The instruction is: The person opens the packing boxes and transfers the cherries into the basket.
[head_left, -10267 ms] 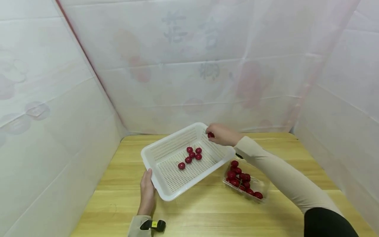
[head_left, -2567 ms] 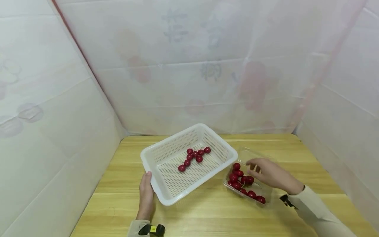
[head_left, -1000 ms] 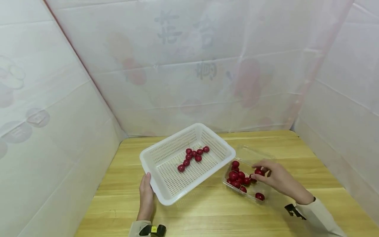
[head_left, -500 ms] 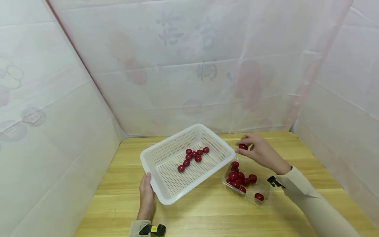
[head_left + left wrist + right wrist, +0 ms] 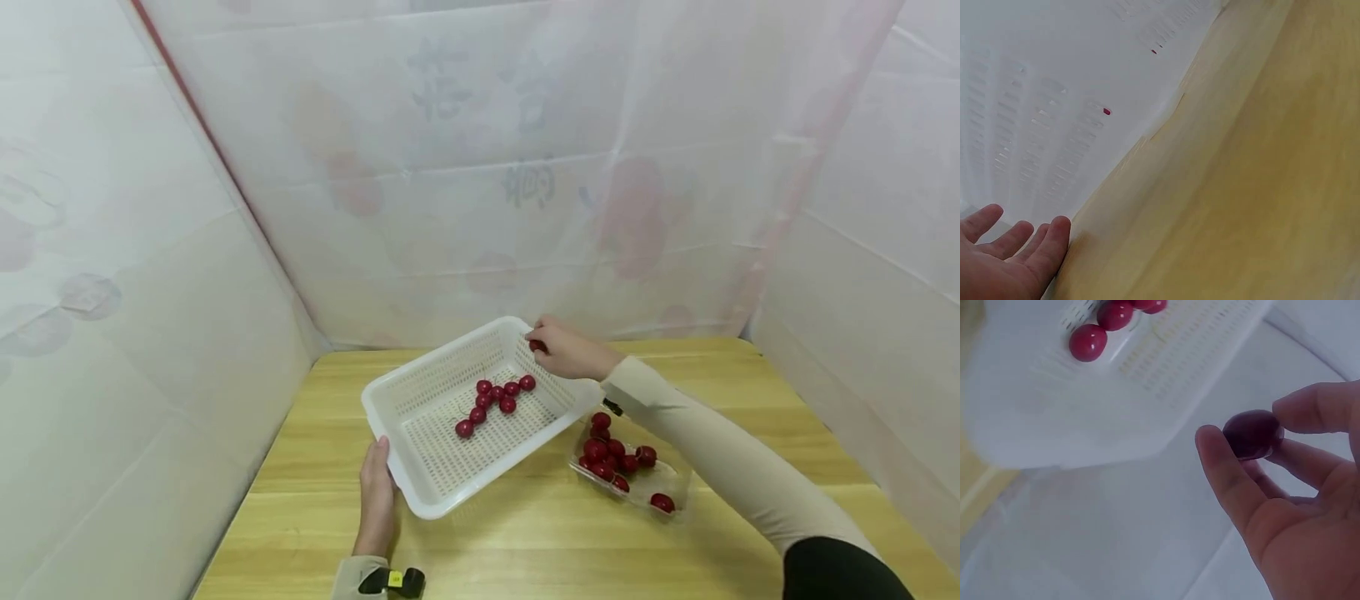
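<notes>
Eight cherries (image 5: pixel 507 405) lie on the floor of the white basket (image 5: pixel 502 461) in the head view. The right hand (image 5: pixel 573 350), a moment ago off the basket's right side, has now reached its far right corner, pinching the held cherry (image 5: pixel 537 345) in its fingertips. I judge this to be mid-transfer: that fruit is out of the clear box (image 5: pixel 637 492) but not yet let go into the basket. Several more cherries remain in the box, one lying apart near its closest corner. The left hand (image 5: pixel 375 500) stays against the basket's left end. In the left wrist view its fingers are loosely extended and spread, touching or just beside the basket's wall; I cannot see its thumb. The right wrist view shows thumb and fingers bent round the held cherry, the palm otherwise unfilled, and the basket just beyond.
</notes>
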The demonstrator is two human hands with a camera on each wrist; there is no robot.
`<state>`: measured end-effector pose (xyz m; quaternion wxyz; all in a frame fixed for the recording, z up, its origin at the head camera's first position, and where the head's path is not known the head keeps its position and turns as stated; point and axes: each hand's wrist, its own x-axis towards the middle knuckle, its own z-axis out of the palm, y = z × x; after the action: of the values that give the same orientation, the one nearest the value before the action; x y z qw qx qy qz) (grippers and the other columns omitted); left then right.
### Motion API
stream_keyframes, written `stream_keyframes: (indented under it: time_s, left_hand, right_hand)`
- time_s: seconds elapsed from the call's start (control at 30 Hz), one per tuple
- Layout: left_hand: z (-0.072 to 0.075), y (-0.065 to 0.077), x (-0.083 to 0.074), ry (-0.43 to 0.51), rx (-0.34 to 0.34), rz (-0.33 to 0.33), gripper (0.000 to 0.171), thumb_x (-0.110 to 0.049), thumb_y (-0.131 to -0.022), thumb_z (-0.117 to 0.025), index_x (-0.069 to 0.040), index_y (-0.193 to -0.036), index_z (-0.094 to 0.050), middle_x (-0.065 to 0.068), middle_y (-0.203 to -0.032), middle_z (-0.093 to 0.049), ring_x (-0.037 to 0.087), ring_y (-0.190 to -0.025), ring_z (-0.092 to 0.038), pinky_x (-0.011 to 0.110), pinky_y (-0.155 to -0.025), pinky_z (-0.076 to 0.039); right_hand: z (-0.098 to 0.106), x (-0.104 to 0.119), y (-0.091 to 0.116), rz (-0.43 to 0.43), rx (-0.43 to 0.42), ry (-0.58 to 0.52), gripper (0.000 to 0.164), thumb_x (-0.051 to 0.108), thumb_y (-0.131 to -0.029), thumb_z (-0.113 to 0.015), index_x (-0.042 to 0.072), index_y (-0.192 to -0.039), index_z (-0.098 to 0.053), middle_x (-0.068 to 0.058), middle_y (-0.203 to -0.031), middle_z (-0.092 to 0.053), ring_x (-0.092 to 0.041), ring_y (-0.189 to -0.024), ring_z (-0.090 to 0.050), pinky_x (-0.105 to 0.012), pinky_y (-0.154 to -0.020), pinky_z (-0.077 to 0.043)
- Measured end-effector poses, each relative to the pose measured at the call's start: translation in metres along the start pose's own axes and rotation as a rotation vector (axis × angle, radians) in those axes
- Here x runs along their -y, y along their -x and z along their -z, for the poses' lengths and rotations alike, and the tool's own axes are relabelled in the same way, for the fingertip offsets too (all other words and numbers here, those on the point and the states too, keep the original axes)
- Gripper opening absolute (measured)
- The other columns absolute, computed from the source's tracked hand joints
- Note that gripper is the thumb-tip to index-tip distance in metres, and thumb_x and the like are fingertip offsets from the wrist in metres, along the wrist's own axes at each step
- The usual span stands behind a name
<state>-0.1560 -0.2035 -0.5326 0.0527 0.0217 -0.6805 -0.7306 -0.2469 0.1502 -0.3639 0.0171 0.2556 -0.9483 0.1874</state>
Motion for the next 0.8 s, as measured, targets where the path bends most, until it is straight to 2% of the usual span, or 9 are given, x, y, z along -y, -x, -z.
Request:
stream_keyframes:
  time_s: [0.1, 0.2, 0.3, 0.4, 0.5, 0.63, 0.8]
  left_hand:
    - [-0.001, -0.001, 0.001, -0.003, 0.003, 0.006, 0.064, -0.058, -0.11, -0.028, -0.013, -0.153, -0.044, 0.02, -0.13, -0.064, 0.023, -0.106, -0.071, 0.029, -0.085, -0.06]
    - [-0.002, -0.001, 0.002, 0.001, -0.004, 0.004, 0.065, -0.058, -0.11, -0.028, -0.011, -0.151, -0.044, 0.02, -0.129, -0.064, 0.023, -0.104, -0.071, 0.029, -0.084, -0.061]
    - [-0.003, -0.002, 0.002, 0.001, -0.013, 0.003, 0.064, -0.057, -0.11, -0.029, -0.009, -0.15, -0.045, 0.018, -0.125, -0.066, 0.02, -0.101, -0.071, 0.029, -0.083, -0.061]
    - [-0.004, -0.003, 0.003, 0.006, -0.016, 0.011, 0.064, -0.057, -0.11, -0.03, -0.008, -0.149, -0.046, 0.015, -0.123, -0.068, 0.017, -0.1, -0.071, 0.028, -0.083, -0.06]
    - [-0.005, -0.004, 0.003, 0.003, -0.012, 0.018, 0.063, -0.057, -0.11, -0.03, -0.008, -0.148, -0.046, 0.012, -0.121, -0.068, 0.015, -0.1, -0.07, 0.027, -0.083, -0.06]
    - [-0.006, -0.002, 0.003, -0.005, -0.006, 0.024, 0.063, -0.056, -0.111, -0.029, -0.009, -0.149, -0.045, 0.012, -0.122, -0.067, 0.014, -0.1, -0.07, 0.026, -0.083, -0.059]
    - [-0.004, 0.001, 0.003, -0.014, -0.014, 0.033, 0.062, -0.056, -0.111, -0.029, -0.011, -0.15, -0.045, 0.012, -0.123, -0.067, 0.013, -0.1, -0.069, 0.025, -0.082, -0.059]
  right_hand:
    - [-0.011, 0.006, -0.022, 0.016, 0.064, 0.093, 0.023, 0.002, -0.099, -0.056, -0.006, -0.116, -0.069, -0.012, -0.1, -0.057, -0.017, -0.083, -0.05, -0.025, -0.07, -0.045]
    - [-0.023, 0.01, -0.041, 0.004, 0.115, 0.146, 0.011, 0.001, -0.098, -0.059, -0.002, -0.104, -0.068, -0.012, -0.101, -0.057, -0.018, -0.082, -0.052, -0.029, -0.072, -0.048]
    - [-0.041, 0.007, -0.056, -0.028, 0.147, 0.19, 0.008, 0.0, -0.096, -0.064, 0.0, -0.103, -0.068, -0.012, -0.105, -0.06, -0.018, -0.081, -0.057, -0.03, -0.074, -0.054]
    - [-0.061, -0.003, -0.067, -0.052, 0.165, 0.239, 0.012, -0.004, -0.094, -0.065, 0.0, -0.106, -0.067, -0.012, -0.106, -0.062, -0.017, -0.078, -0.06, -0.027, -0.072, -0.057]
    - [-0.077, -0.01, -0.073, -0.102, 0.191, 0.257, 0.019, -0.006, -0.093, -0.066, 0.0, -0.11, -0.066, -0.01, -0.106, -0.064, -0.017, -0.078, -0.062, -0.026, -0.073, -0.058]
    - [-0.085, -0.006, -0.073, -0.185, 0.236, 0.215, 0.023, -0.008, -0.092, -0.067, 0.001, -0.114, -0.066, -0.01, -0.108, -0.065, -0.02, -0.085, -0.063, -0.03, -0.082, -0.06]
    - [-0.092, 0.003, -0.071, -0.213, 0.265, 0.226, 0.023, -0.006, -0.092, -0.069, 0.003, -0.113, -0.067, -0.011, -0.11, -0.067, -0.023, -0.091, -0.066, -0.035, -0.089, -0.06]
